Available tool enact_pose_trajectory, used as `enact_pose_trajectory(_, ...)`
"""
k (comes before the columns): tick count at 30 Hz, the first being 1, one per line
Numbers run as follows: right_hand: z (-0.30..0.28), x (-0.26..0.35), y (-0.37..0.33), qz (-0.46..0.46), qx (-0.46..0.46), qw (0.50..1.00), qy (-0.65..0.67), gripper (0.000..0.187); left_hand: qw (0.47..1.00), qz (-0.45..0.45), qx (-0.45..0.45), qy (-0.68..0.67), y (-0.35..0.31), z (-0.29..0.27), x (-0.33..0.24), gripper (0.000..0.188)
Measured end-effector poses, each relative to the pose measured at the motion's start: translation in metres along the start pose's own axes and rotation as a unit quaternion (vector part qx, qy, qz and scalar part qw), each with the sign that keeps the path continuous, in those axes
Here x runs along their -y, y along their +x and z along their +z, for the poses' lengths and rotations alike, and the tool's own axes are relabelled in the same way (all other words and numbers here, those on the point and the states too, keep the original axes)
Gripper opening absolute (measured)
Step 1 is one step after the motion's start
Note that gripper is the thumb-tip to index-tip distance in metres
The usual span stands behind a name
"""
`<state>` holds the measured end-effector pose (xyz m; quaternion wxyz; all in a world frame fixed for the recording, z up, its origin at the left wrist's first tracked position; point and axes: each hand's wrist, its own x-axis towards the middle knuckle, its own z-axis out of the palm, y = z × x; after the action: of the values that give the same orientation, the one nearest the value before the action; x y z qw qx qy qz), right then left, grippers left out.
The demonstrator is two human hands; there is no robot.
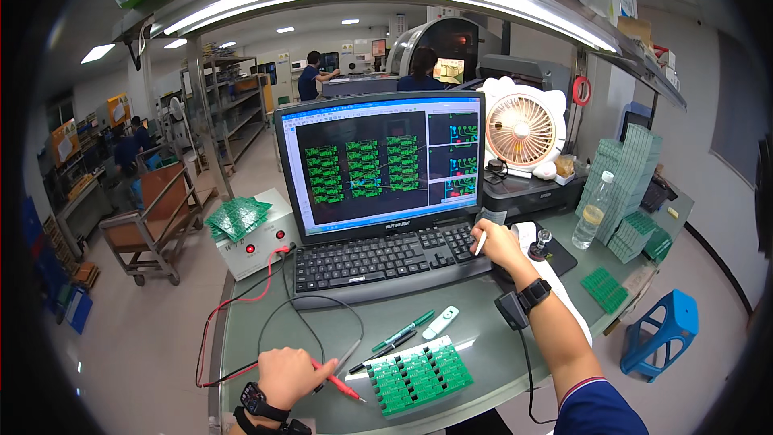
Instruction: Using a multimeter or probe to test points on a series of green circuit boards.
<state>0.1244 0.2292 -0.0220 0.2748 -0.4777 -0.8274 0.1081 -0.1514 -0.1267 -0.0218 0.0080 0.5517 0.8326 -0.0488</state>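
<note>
Left hand point(288, 379): fingers clamped on the red probe point(342, 385); a dark-grey probe point(349, 353) crosses by the thumb (we cannot tell whether it too is gripped).
Right hand point(501, 243): fingers closed on a slim white stick point(481, 242), over the keypad end of the keyboard point(386, 262); key contact unclear.
Circuit-board panel point(419, 377): flat on the green surface point(499, 338), in front of the keyboard, its left edge just beside the red tip.
Probe risk: we judge the bare tip could slip and scratch the panel or bridge neighbouring pads, if the left hand drifts while our eyes are on the monitor point(378, 161).
Lead risk: the looped leads point(211, 330) could snag and tug a probe, should the left hand reach far.
Key risk: a stray press seems possible, since the right fingers also carry the stick.
Count, in hand: one red probe, one white stick.
Count, near the panel: one green pen point(404, 330), one black pen point(383, 352), one white cap-ended gadget point(440, 322).
Count, farther off: one monitor, one keyboard, one fan point(523, 127), one bottle point(592, 213), one blue stool point(662, 334).
Uncounted: stacked boards point(632, 169) at right (too overlapped).
</note>
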Motion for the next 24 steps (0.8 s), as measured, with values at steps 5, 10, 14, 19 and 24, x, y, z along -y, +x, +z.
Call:
enact_pose_trajectory(5,0.001,0.037,-0.012,-0.072,0.079,0.984,0.143,0.021,0.999,-0.015,0.017,-0.026,-0.006,0.014,0.006,0.059)
enact_pose_trajectory(10,0.003,0.073,-0.025,-0.217,0.238,0.927,0.192,0.024,0.979,-0.030,-0.084,-0.184,-0.012,0.020,0.017,0.031)
enact_pose_trajectory(14,0.016,0.102,-0.027,-0.262,0.264,0.908,0.191,0.024,0.847,-0.028,-0.088,-0.524,-0.012,0.017,0.027,0.020)
enact_pose_trajectory(19,0.045,0.125,-0.017,-0.343,0.316,0.872,0.149,0.019,0.950,0.042,-0.083,-0.298,-0.012,0.016,0.017,0.027)
enact_pose_trajectory(24,0.069,0.131,-0.008,-0.356,0.290,0.884,0.082,0.018,0.983,0.059,-0.018,-0.171,-0.019,0.021,0.008,0.039)
